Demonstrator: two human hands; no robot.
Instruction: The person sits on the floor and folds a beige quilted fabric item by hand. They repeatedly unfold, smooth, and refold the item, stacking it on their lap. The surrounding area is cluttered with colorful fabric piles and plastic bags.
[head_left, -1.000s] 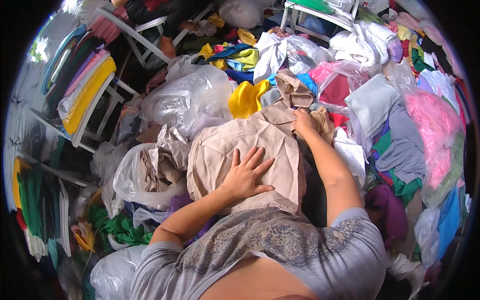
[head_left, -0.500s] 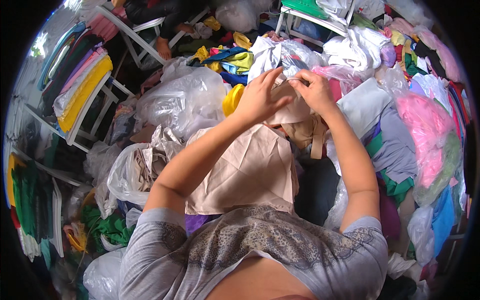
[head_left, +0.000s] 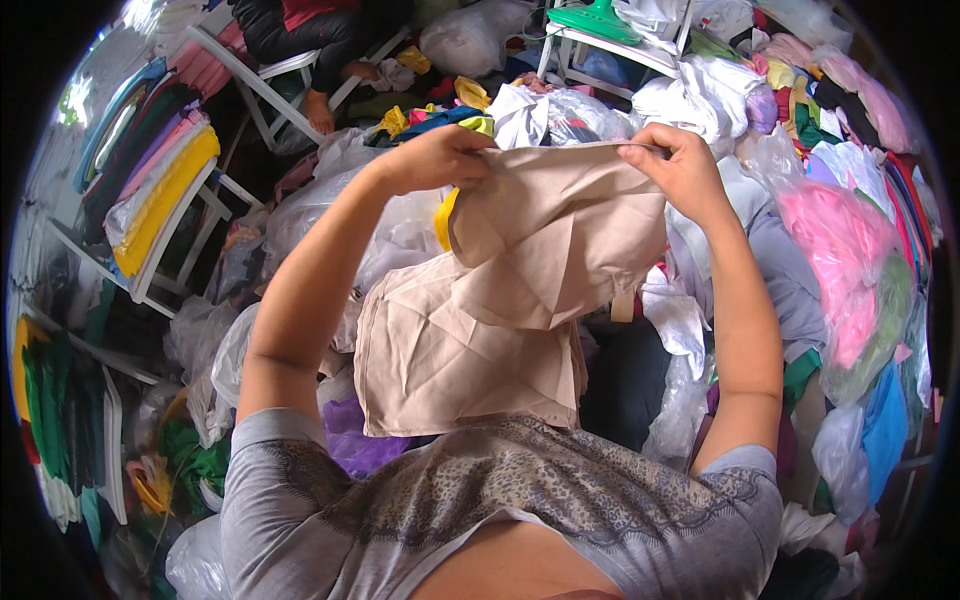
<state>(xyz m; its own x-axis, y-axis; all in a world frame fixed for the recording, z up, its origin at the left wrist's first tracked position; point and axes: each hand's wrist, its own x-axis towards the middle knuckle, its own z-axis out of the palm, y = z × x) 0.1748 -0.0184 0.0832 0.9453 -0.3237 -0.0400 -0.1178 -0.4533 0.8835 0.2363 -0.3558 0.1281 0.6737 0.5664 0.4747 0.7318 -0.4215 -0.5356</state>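
Observation:
A beige piece of cloth [head_left: 570,235] is stretched out between my two hands, its upper edge nearly straight. My left hand [head_left: 435,160] grips the cloth's upper left corner with curled fingers. At the upper right corner, my right hand [head_left: 682,170] pinches the edge between thumb and fingers. The cloth hangs down from that edge, creased and slightly slack. Its lower part overlaps a second beige cloth [head_left: 440,365], which lies flat with fold lines over my lap.
Clear plastic bags [head_left: 330,225] and loose fabric surround me. A pink bagged bundle [head_left: 840,250] lies at right, purple cloth [head_left: 360,440] at left. Folded fabrics [head_left: 170,190] are stacked on a white chair at far left. A person's foot [head_left: 318,112] shows near another white chair.
My hands have moved apart, the left one going leftward and the right one rightward. The beige cloth that was bunched beneath them is now spread open between them.

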